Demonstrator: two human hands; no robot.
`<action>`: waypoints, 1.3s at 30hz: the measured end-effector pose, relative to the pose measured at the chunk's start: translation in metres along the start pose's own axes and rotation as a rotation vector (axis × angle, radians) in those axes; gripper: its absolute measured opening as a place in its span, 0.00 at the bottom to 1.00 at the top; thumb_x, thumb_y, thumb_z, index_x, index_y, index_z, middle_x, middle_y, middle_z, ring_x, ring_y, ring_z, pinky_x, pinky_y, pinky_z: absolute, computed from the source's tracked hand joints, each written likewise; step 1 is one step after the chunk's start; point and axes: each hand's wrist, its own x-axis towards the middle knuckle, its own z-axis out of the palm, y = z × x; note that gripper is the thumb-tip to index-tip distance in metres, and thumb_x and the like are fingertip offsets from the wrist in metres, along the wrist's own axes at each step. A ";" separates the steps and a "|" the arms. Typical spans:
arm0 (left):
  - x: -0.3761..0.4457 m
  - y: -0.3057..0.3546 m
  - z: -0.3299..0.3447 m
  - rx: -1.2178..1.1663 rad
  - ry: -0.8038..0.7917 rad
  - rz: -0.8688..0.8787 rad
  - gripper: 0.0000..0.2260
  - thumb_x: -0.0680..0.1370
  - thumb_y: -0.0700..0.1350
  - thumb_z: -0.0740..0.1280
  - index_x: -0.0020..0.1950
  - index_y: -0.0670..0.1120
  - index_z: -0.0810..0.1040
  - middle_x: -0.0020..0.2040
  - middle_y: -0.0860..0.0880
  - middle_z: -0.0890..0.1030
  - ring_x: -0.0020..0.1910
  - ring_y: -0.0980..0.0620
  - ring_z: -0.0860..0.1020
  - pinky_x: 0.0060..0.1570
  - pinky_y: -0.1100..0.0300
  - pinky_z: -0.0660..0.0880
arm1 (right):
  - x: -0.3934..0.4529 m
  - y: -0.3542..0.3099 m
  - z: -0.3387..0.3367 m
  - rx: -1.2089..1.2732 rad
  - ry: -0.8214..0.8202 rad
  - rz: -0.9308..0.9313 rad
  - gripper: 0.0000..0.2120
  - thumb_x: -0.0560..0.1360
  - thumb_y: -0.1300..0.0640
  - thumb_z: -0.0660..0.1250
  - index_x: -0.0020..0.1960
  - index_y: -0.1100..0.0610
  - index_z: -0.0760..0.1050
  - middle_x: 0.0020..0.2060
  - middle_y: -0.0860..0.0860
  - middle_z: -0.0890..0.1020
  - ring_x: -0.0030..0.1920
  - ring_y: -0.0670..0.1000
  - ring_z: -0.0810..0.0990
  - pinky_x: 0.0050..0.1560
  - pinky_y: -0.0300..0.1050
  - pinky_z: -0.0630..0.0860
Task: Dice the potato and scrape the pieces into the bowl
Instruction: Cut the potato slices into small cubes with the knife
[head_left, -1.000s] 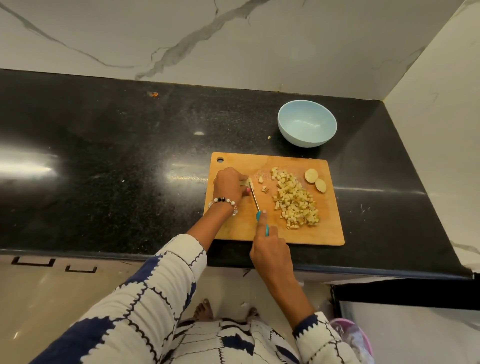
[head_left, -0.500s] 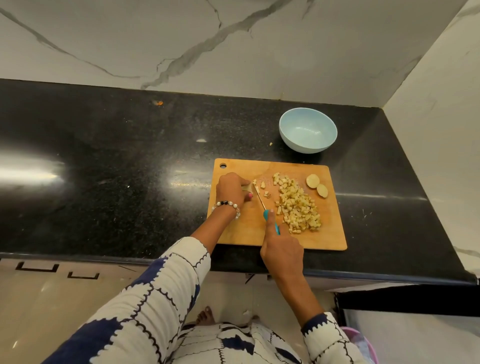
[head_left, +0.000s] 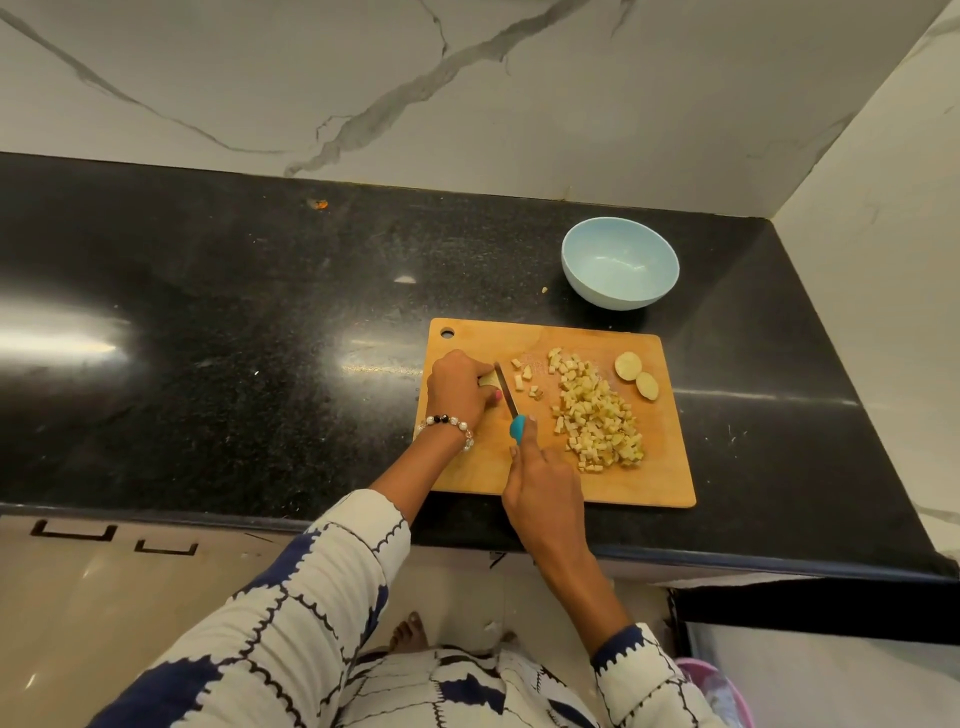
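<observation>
A wooden cutting board (head_left: 660, 467) lies on the black counter. My left hand (head_left: 460, 387) grips a small remaining piece of potato (head_left: 488, 380) at the board's left side. My right hand (head_left: 540, 486) holds a knife (head_left: 508, 392) by its blue handle, the blade standing against the potato piece. A pile of diced potato (head_left: 597, 415) covers the board's middle, with a few loose cubes beside the blade. Two potato end slices (head_left: 638, 375) sit at the board's far right. The light blue bowl (head_left: 620, 262) stands empty behind the board.
A marble wall runs along the back and the right side of the black counter (head_left: 234, 338). One potato crumb (head_left: 545, 290) lies on the counter left of the bowl. A pink bin (head_left: 727, 696) shows on the floor at the lower right.
The knife blade has shifted slightly left against the potato piece, and a few more cubes lie beside it. The view has tilted, so everything sits lower in frame.
</observation>
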 end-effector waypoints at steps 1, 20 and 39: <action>0.000 0.000 0.000 0.002 0.003 0.002 0.18 0.71 0.49 0.73 0.60 0.46 0.80 0.48 0.44 0.82 0.46 0.47 0.79 0.47 0.56 0.77 | 0.000 0.001 0.001 0.001 0.007 -0.003 0.24 0.81 0.53 0.52 0.75 0.59 0.57 0.38 0.56 0.77 0.35 0.53 0.74 0.33 0.45 0.64; 0.003 -0.007 -0.008 0.068 -0.060 0.080 0.18 0.73 0.48 0.71 0.62 0.47 0.78 0.51 0.44 0.81 0.49 0.47 0.78 0.51 0.56 0.75 | 0.004 -0.003 0.003 -0.145 -0.110 -0.067 0.27 0.80 0.59 0.53 0.76 0.62 0.47 0.45 0.61 0.77 0.36 0.58 0.75 0.33 0.48 0.66; -0.001 -0.001 -0.008 0.028 -0.029 0.029 0.19 0.72 0.49 0.72 0.60 0.44 0.79 0.53 0.44 0.81 0.52 0.47 0.78 0.52 0.58 0.74 | -0.034 0.012 -0.006 -0.249 -0.010 -0.072 0.32 0.63 0.66 0.74 0.66 0.67 0.71 0.29 0.57 0.75 0.17 0.50 0.62 0.19 0.38 0.52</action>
